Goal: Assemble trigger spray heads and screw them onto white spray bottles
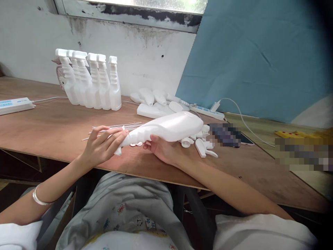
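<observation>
A white spray bottle (166, 127) lies tilted in the air over the table, its base toward the upper right and its spray head toward the left. My left hand (105, 142) is closed round the spray head, which its fingers partly hide. Beneath the bottle's body, my right hand (160, 147) supports it near the neck with bent fingers and thumb. Thin white tubes (130, 125) lie on the table behind my left hand. Small white discs (136, 144) show between the hands. To the right of the bottle are loose white spray heads (201, 147).
Several assembled white spray bottles (91, 81) stand at the back left. White bottles (158, 104) lie piled at the back middle. Power strips sit at the left (15, 105) and back right (208, 113). A phone (247, 139) lies at the right. The table's front edge is close to my lap.
</observation>
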The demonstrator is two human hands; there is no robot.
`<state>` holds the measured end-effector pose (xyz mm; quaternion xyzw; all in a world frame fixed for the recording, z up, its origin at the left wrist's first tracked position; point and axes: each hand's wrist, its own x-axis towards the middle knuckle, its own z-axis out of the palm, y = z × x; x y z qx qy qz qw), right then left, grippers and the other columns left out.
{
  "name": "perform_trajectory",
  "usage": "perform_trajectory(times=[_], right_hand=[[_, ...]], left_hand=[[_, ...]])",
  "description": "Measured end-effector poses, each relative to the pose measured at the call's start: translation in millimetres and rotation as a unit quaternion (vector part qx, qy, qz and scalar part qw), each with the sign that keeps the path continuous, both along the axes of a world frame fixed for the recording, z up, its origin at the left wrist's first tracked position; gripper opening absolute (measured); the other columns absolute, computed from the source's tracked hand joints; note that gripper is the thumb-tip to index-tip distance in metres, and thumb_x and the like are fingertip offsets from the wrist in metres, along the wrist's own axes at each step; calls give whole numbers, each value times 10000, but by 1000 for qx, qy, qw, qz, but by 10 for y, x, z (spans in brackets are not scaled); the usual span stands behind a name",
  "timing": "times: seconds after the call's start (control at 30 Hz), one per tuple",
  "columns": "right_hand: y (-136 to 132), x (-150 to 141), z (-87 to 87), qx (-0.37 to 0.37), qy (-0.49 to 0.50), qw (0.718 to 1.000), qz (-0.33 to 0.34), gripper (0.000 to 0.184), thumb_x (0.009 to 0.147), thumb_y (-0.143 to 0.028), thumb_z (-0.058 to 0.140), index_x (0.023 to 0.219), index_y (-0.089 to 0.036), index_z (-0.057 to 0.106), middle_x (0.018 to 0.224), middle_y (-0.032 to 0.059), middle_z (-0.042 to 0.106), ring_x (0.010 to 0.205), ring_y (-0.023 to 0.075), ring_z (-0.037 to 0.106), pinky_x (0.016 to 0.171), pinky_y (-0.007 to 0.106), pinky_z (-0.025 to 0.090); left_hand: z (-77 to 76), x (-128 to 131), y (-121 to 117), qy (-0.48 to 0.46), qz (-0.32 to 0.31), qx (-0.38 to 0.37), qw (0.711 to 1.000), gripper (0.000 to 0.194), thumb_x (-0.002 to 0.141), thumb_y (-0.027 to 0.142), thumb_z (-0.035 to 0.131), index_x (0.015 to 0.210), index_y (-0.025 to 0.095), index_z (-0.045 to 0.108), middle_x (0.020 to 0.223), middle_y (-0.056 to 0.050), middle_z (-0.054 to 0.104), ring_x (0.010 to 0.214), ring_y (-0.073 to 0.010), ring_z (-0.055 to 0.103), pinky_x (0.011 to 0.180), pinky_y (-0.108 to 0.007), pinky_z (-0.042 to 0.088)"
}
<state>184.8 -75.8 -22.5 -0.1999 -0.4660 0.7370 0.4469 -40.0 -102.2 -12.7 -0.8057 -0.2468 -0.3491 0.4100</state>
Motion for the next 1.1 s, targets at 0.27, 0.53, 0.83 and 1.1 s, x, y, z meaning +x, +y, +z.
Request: perform_trajectory(times=[0.27, 0.53, 0.83, 1.1], right_hand=[[-82, -15, 44, 38, -19, 997, 59, 277, 642, -377, 715, 882, -277, 622, 870, -21, 608, 800, 137, 540, 685, 251, 418], [-99, -5, 67, 48, -51, 995, 65, 332, 604, -419, 732, 888, -288, 621, 910, -17, 618, 849, 152, 533, 712, 273, 413], [-101, 9, 67, 64, 1, 995, 73, 263, 659, -413, 708, 867, -273, 630, 908, -20, 623, 823, 135, 547, 742, 273, 452], [-192, -98, 130, 60, 21, 998, -22, 359, 566, -511, 735, 750, -226, 619, 747, -15, 575, 710, 119, 510, 656, 247, 442]], left_hand=[[-2, -101, 24, -13, -50, 37, 998, 423, 792, 103, 574, 1188, 238, 506, 1124, -57, 628, 991, -190, 609, 855, -325, 453], [-9, -83, 38, -76, -99, -82, 989, 455, 792, 138, 575, 1231, 198, 471, 1130, -91, 619, 1056, -222, 575, 935, -372, 440], [-94, 128, 5, -398, -201, -253, 859, 841, 554, 358, 788, 1282, 250, 381, 1302, -114, 468, 1160, -296, 468, 959, -470, 386], [137, 711, -82, -568, -382, -458, 567, 566, 611, 485, 716, 1093, 243, 543, 1171, -79, 569, 1157, -290, 473, 903, -420, 451]])
